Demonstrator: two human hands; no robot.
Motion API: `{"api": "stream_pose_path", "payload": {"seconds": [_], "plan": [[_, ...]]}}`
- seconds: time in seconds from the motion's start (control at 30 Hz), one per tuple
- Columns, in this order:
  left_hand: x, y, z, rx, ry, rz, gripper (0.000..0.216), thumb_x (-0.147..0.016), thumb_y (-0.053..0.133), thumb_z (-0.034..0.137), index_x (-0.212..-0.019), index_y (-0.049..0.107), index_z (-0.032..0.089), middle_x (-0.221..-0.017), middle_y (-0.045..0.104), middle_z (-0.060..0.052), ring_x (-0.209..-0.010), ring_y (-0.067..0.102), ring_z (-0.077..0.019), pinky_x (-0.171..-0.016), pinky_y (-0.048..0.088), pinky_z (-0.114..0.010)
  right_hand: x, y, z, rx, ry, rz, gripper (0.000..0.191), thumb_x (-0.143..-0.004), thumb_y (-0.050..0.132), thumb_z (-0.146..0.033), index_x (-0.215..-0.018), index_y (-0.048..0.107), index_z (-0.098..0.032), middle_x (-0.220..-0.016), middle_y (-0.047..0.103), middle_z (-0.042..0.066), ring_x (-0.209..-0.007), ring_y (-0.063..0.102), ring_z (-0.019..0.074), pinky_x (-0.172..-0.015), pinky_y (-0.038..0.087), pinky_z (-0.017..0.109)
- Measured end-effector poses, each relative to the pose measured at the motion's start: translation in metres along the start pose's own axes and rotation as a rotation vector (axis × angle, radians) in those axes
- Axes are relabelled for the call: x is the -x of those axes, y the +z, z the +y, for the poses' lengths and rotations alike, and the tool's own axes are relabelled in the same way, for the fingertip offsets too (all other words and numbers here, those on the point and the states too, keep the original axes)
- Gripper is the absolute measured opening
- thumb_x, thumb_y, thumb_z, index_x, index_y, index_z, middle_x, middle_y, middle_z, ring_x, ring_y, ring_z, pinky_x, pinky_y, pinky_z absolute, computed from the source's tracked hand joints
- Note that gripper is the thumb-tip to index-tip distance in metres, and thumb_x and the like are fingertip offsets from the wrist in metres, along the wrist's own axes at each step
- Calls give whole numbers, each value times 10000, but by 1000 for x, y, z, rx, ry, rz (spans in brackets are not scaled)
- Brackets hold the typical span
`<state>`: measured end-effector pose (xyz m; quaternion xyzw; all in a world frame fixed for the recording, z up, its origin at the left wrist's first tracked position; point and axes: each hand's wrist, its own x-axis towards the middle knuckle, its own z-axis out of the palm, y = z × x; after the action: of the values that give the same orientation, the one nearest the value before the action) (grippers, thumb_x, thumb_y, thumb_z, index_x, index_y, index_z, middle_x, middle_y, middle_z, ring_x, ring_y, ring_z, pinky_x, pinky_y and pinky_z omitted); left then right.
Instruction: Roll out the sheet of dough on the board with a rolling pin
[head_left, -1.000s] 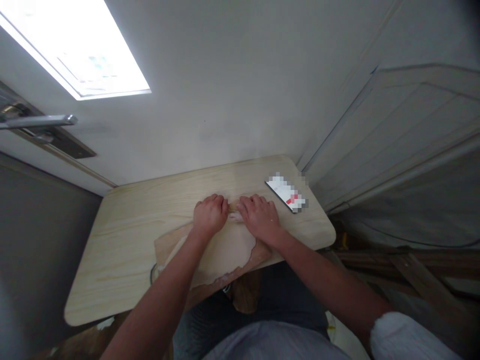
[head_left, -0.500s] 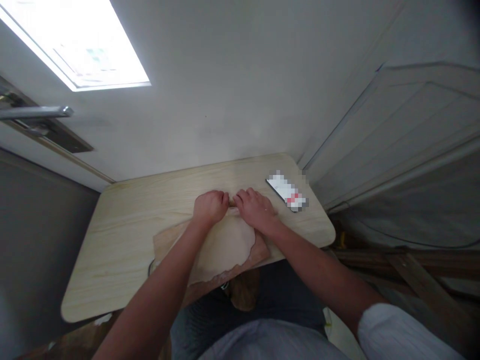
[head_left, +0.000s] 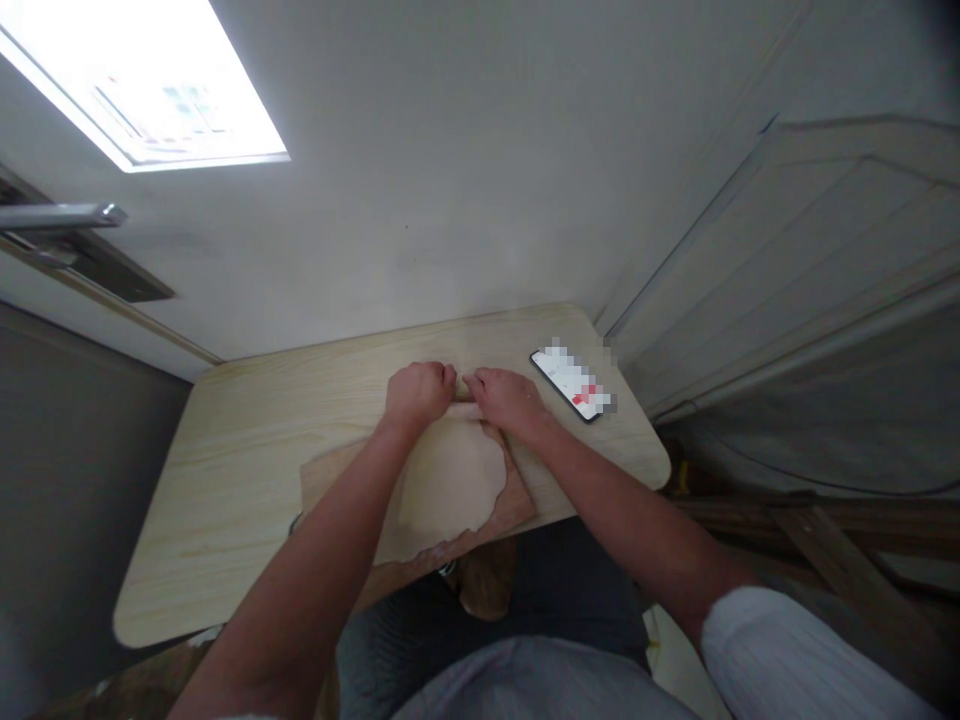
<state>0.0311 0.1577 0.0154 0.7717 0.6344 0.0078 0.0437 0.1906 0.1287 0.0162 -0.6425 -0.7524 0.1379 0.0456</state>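
A thin, pale sheet of dough [head_left: 450, 485] with a ragged edge lies on a brown wooden board [head_left: 519, 497]. At its far edge, my left hand [head_left: 420, 392] and my right hand [head_left: 504, 398] are side by side, both with curled fingers. A short piece of a brown rolling pin [head_left: 464, 396] shows in the narrow gap between them; the hands hide the rest. Both hands are closed round it, with a strip of dough just on the near side of it. My left forearm covers the left part of the dough and board.
A phone [head_left: 570, 385] with a lit, partly blurred screen lies right of my hands on the light wooden table [head_left: 225, 480]. Behind the table stands a white door with a metal handle [head_left: 64, 217] and a bright window. Wooden beams [head_left: 810, 530] are at the right.
Both hands have moved a little farther away from me along with the rolling pin. My right hand's fingers are curled more tightly. The view has shifted slightly.
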Motion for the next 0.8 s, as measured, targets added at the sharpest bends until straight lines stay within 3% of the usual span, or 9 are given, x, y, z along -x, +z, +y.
{"api": "stream_pose_path", "payload": {"seconds": [0.17, 0.33, 0.5, 0.7, 0.8], "plan": [[-11, 0, 1, -4, 0, 16, 598, -985, 245, 455, -931, 757, 150, -928, 744, -183, -872, 705, -305, -735, 498, -378, -6, -2, 3, 0, 29, -3, 598, -1053, 210, -516, -980, 717, -209, -1006, 744, 98, -898, 671, 208, -737, 414, 296], [-6, 3, 0, 2, 0, 27, 565, -990, 254, 433, -925, 745, 161, -910, 740, -165, -848, 696, -286, -722, 479, -364, 4, -2, -2, 11, 55, 25, 538, -1060, 228, -477, -1017, 682, -191, -1011, 726, 102, -906, 661, 219, -767, 433, 310], [18, 5, -4, 42, 76, 66, 519, -1008, 245, 415, -954, 710, 193, -942, 721, -121, -880, 662, -258, -741, 458, -357, 40, 7, -15, 14, 46, 136, 356, -1060, 307, -387, -1134, 595, -191, -1111, 659, 104, -1024, 594, 225, -855, 439, 323], [57, 3, -15, 65, 293, 179, 421, -1020, 307, 444, -1227, 625, 261, -1192, 660, -84, -1116, 565, -258, -938, 405, -405, 90, 9, -12, -37, 35, 130, 372, -1037, 396, -426, -1298, 528, -196, -1214, 587, 124, -1078, 548, 230, -894, 448, 342], [70, 1, -19, 99, 351, 183, 435, -1022, 317, 452, -1311, 578, 260, -1286, 628, -87, -1179, 535, -255, -1009, 367, -418, 109, 8, -8, -4, 89, 113, 392, -1016, 433, -477, -1234, 569, -182, -1159, 599, 132, -1043, 555, 244, -867, 450, 361]]}}
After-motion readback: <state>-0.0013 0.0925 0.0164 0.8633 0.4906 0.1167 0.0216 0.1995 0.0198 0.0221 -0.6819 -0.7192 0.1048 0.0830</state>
